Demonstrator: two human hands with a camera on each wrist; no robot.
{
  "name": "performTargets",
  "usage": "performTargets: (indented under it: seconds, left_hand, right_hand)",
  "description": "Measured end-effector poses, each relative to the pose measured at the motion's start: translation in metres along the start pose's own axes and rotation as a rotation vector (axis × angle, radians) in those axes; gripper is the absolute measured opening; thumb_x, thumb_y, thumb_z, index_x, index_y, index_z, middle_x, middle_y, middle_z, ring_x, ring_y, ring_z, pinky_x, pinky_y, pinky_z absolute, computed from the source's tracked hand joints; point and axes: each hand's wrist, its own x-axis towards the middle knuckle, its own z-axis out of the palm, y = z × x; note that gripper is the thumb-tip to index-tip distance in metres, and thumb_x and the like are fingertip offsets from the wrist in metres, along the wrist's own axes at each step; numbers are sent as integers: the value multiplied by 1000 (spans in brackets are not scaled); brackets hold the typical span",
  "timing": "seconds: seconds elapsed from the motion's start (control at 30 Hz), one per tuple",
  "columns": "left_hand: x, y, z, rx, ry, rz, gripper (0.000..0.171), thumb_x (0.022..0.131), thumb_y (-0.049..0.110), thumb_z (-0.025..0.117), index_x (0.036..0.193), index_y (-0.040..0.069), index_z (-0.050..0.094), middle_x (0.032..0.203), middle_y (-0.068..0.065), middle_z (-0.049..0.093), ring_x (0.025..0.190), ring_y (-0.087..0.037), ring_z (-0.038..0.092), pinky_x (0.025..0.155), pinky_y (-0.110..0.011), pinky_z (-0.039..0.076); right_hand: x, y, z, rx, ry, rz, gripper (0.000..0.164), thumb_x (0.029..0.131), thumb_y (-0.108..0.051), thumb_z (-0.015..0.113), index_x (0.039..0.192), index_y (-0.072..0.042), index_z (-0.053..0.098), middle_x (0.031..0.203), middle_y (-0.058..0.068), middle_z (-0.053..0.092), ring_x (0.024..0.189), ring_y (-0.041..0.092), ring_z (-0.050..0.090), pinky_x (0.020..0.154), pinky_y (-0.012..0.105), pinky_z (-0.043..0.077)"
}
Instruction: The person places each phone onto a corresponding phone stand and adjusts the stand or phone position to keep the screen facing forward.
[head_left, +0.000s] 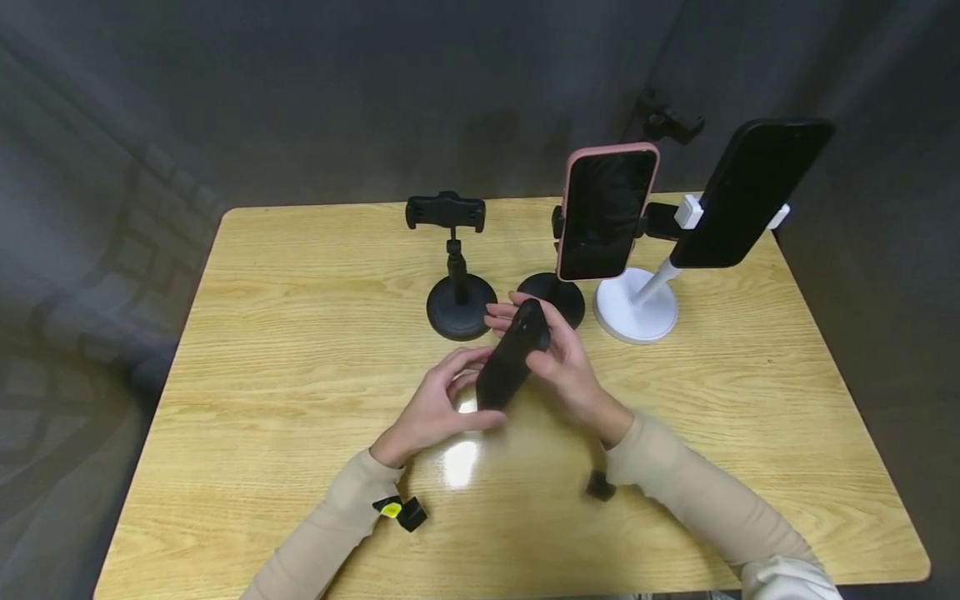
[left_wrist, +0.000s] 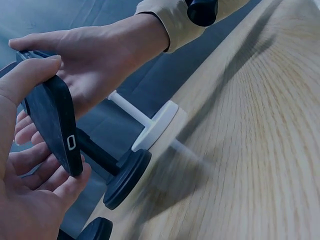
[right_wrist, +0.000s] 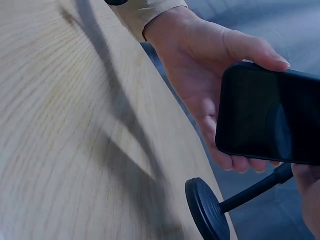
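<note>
A dark phone (head_left: pixel 512 358) is held above the wooden table between both hands, tilted. My left hand (head_left: pixel 431 408) grips its lower end; in the left wrist view the thumb lies over one edge, the fingers (left_wrist: pixel 47 172) are underneath, and a port shows on the phone's end. My right hand (head_left: pixel 573 375) holds the upper end, thumb along the side and fingers behind it. The right wrist view shows the phone's glossy dark face (right_wrist: pixel 265 112) in the left hand (right_wrist: pixel 197 70). Just beyond the hands stands a black phone stand (head_left: pixel 459 304) with its clamp empty.
Behind the right hand, a second black stand (head_left: pixel 573 304) carries a pink-edged phone (head_left: pixel 609 212). To its right, a white stand (head_left: pixel 636 321) holds a large black phone (head_left: pixel 750 196). Another black clamp (head_left: pixel 671 125) rises behind them. Dark curtains (head_left: pixel 337 100) surround the wooden table (head_left: pixel 300 333).
</note>
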Motion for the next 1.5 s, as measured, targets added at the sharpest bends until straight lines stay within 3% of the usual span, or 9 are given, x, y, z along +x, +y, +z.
performTargets:
  seconds: [0.2, 0.33, 0.43, 0.67, 0.8, 1.0, 1.23, 1.5]
  left_hand:
    - [1, 1, -2, 25, -47, 14, 85, 77, -3, 88, 151, 5, 49, 141, -12, 56, 132, -26, 55, 114, -36, 46]
    - [3, 4, -5, 99, -88, 25, 80, 82, 2, 86, 152, 7, 49, 143, -12, 56, 132, -28, 57, 113, -42, 47]
    - [6, 8, -10, 171, -80, 43, 70, 87, 3, 82, 149, 2, 50, 144, -16, 55, 131, -33, 58, 111, -46, 48]
    - [19, 32, -30, 246, 158, 68, 44, 95, 1, 71, 137, -6, 58, 136, -25, 59, 121, -45, 60, 105, -40, 53]
    - [27, 45, -41, 244, 252, 93, 38, 98, 2, 67, 135, -7, 60, 135, -26, 60, 119, -43, 62, 103, -38, 54]
    - [36, 58, -53, 241, 337, 132, 37, 100, 4, 65, 134, -8, 60, 132, -25, 62, 119, -33, 62, 103, -37, 53]
    - [42, 77, -74, 261, 429, 139, 38, 101, 7, 64, 137, -4, 60, 134, -17, 63, 117, -17, 62, 100, -31, 52]
    - [54, 95, -87, 302, 458, 145, 41, 102, 12, 64, 140, -2, 57, 137, -14, 63, 119, -13, 61, 98, -25, 52]
  right_hand:
    - [-1, 0, 2, 0, 39, -57, 75, 91, -47, 78, 145, -4, 49, 140, 18, 62, 127, 28, 64, 112, 44, 48]
    - [-2, 1, 3, 27, 72, -81, 73, 91, -43, 79, 142, 0, 50, 137, 18, 64, 124, 28, 65, 111, 43, 49]
    - [-3, 1, 2, 42, 81, -92, 77, 91, -41, 80, 142, 6, 48, 136, 19, 64, 123, 29, 66, 111, 42, 49]
    - [-5, 1, 0, 54, 67, -98, 79, 91, -37, 81, 141, 13, 45, 136, 23, 63, 123, 33, 66, 112, 42, 48]
    - [-7, 2, -1, 34, 52, -77, 77, 91, -34, 81, 142, 11, 45, 137, 23, 63, 124, 30, 65, 113, 41, 47]
    - [-9, 5, -4, -13, 41, -66, 84, 91, -34, 81, 141, 19, 39, 138, 26, 62, 124, 28, 66, 113, 42, 47]
    - [-10, 8, -5, -15, 31, -64, 81, 91, -34, 81, 140, 17, 41, 138, 25, 62, 125, 28, 65, 113, 43, 47]
    - [-12, 8, -5, -30, 34, -53, 83, 91, -35, 81, 140, 18, 40, 137, 22, 63, 125, 27, 65, 112, 42, 47]
